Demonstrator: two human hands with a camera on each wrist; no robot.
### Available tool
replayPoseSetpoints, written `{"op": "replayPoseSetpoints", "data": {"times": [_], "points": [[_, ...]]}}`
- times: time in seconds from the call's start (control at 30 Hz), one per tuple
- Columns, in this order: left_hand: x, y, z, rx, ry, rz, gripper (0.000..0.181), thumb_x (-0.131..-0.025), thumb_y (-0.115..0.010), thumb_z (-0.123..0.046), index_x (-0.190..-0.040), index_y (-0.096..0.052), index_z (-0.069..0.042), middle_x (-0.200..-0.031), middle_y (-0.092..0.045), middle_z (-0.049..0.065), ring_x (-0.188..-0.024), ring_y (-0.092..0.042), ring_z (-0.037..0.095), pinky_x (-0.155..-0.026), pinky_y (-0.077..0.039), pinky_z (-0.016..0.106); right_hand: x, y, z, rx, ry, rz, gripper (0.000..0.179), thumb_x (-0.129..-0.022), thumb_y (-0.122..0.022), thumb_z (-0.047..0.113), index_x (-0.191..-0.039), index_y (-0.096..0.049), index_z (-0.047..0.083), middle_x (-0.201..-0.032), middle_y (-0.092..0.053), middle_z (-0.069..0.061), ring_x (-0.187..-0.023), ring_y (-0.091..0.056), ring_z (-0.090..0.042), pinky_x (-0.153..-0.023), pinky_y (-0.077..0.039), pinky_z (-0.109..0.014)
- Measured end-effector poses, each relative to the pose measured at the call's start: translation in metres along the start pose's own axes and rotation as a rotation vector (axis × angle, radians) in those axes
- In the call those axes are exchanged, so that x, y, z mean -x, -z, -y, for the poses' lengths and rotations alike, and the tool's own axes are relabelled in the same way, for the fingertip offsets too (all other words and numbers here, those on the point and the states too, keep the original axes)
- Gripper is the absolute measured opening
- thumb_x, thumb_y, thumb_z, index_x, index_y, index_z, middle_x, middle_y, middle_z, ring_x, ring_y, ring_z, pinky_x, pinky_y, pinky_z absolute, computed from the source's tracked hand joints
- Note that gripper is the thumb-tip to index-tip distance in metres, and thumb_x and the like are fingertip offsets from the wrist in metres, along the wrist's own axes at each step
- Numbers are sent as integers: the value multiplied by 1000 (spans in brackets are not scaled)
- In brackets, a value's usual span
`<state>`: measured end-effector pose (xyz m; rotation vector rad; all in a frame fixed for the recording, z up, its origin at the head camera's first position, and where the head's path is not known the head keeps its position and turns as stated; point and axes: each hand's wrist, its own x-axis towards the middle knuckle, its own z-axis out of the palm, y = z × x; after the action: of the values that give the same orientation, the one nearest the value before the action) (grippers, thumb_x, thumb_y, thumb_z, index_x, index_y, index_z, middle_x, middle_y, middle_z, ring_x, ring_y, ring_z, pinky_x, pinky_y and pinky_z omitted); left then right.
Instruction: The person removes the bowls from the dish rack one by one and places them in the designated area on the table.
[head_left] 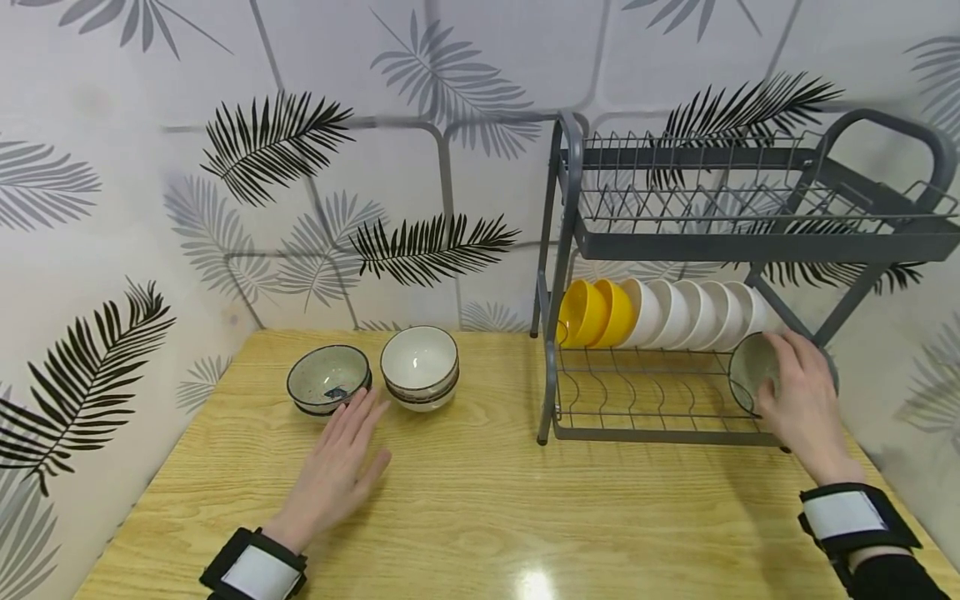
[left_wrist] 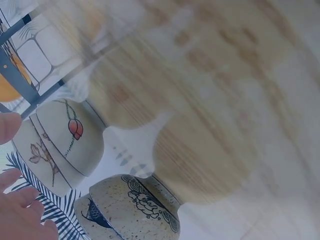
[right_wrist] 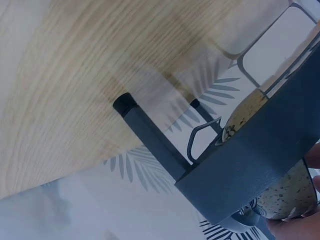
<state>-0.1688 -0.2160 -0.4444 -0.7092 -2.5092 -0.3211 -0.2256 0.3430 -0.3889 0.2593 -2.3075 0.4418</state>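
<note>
At the right end of the dish rack's [head_left: 667, 434] lower shelf, my right hand [head_left: 810, 400] grips a speckled grey-beige bowl [head_left: 748, 375], its opening turned to the left. In the right wrist view this bowl [right_wrist: 287, 197] shows partly behind the rack's grey frame, with fingertips at its rim. My left hand [head_left: 333, 475] has its fingers extended at the near side of two stacked speckled bowls [head_left: 322, 379] with dark patterns. Beside them stands a stack of white bowls [head_left: 420, 367]; the left wrist view shows red flower drawings on these white bowls [left_wrist: 75, 135].
On the lower shelf stand two yellow bowls [head_left: 588, 315] and a row of several white bowls [head_left: 675, 312], all on edge. Above them is the upper wire tier [head_left: 750, 246]. A patterned wall [head_left: 465, 167] closes off the back of the wooden table [head_left: 480, 500].
</note>
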Motion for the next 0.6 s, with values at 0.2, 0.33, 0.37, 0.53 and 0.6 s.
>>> {"op": "replayPoseSetpoints", "data": {"times": [0.2, 0.33, 0.37, 0.53, 0.6], "points": [[0, -1, -3, 30, -44, -5, 64, -86, -65, -17, -141, -40, 3, -154, -26, 19, -139, -24, 34, -111, -27, 56, -4, -3, -5, 18, 7, 10, 58, -68, -56, -22, -124, -47, -17, -124, -46, -39, -114, -39, -56, -97, -32, -71], [0, -2, -6, 52, -75, 8, 65, -86, -66, -17, -143, -40, 1, -153, -28, 20, -140, -22, 32, -111, -27, 56, -8, -4, -9, 24, 26, 3, 59, -66, -56, -23, -124, -49, -17, -121, -48, -40, -109, -42, -57, -93, -35, -71], [0, -2, -7, 57, -82, 14, 65, -86, -66, -17, -143, -39, 1, -153, -28, 20, -140, -21, 32, -112, -26, 55, -9, -4, -10, 26, 29, 1, 58, -65, -55, -23, -123, -49, -17, -119, -49, -41, -107, -43, -58, -92, -36, -71], [-1, -1, -12, 79, -112, 21, 65, -85, -67, -16, -142, -41, 0, -152, -30, 20, -140, -22, 32, -113, -25, 53, -12, -5, -14, 34, 19, 18, 56, -66, -53, -21, -122, -49, -19, -116, -50, -42, -105, -43, -58, -90, -36, -72], [-1, -1, -13, 81, -119, 22, 64, -85, -67, -17, -141, -42, 1, -152, -31, 20, -140, -23, 31, -113, -26, 53, -13, -4, -15, 38, -3, 40, 56, -67, -52, -21, -123, -48, -19, -117, -49, -42, -105, -43, -59, -90, -36, -73]]}}
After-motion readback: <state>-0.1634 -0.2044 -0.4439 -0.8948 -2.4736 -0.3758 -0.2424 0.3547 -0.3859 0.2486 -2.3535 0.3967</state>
